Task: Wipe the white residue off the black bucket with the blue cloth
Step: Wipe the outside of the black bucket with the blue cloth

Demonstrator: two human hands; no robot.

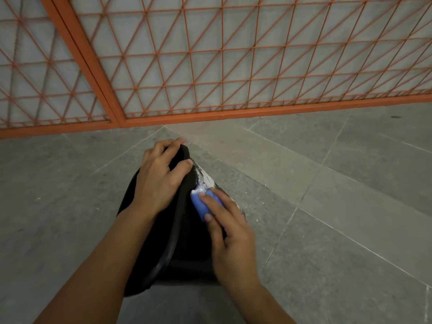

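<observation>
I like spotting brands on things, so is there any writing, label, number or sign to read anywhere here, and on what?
None: no text can be read in this view.
Black bucket: no label or brand shows, only white residue.
Blue cloth: plain.
Orange fence and grey floor tiles: no sign or number.

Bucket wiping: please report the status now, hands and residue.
Left hand grips bucket. Right hand presses cloth on its side. Residue remains beyond cloth. Nothing in the way.
</observation>
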